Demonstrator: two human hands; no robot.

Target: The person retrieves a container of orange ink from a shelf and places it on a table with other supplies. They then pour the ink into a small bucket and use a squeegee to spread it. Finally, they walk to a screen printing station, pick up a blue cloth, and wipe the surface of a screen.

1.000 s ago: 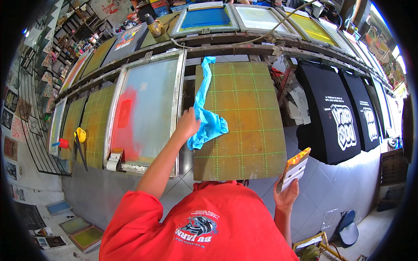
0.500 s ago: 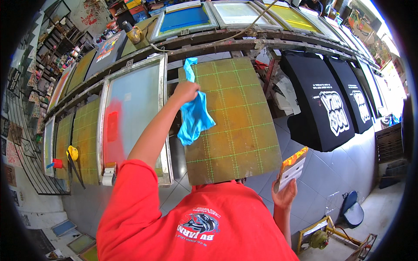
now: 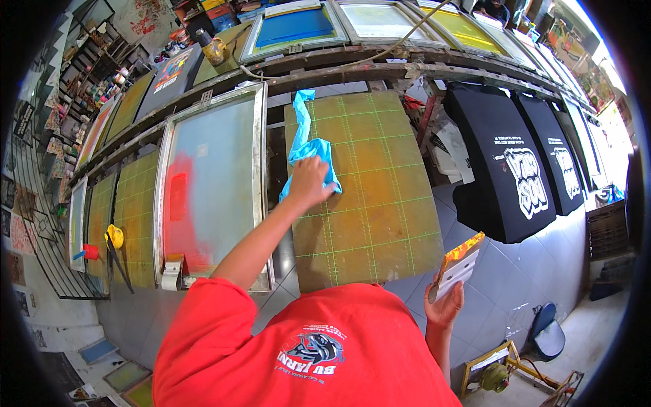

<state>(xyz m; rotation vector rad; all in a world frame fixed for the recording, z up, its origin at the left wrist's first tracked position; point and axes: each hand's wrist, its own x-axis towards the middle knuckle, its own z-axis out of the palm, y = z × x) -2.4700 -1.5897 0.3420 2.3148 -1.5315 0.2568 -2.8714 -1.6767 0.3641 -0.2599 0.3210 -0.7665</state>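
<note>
My left hand (image 3: 310, 180) is closed on a crumpled light-blue cloth (image 3: 313, 150) at the left side of a brown-green board (image 3: 380, 203) ruled with bright green grid lines. One narrow strip of the cloth trails toward the board's far left corner. My right hand (image 3: 445, 304) is off the board's near right corner, its fingers wrapped round a squeegee (image 3: 456, 273) with a pale face and an orange-and-yellow stained edge. The squeegee is held up, tilted. Left of the board, a framed printing screen (image 3: 218, 159) carries a smear of red ink (image 3: 178, 197).
Black printed shirts (image 3: 498, 163) lie on boards to the right. A wooden rail (image 3: 325, 68) runs along the far side, with more screens (image 3: 295, 28) and a bottle (image 3: 211, 49) beyond. A red cup (image 3: 89, 252) and yellow object (image 3: 115, 237) sit at far left.
My left hand has come nearer and slightly right, down onto the cloth, which lay hanging and spread before and is now bunched under my fingers. My right hand with the squeegee has barely moved.
</note>
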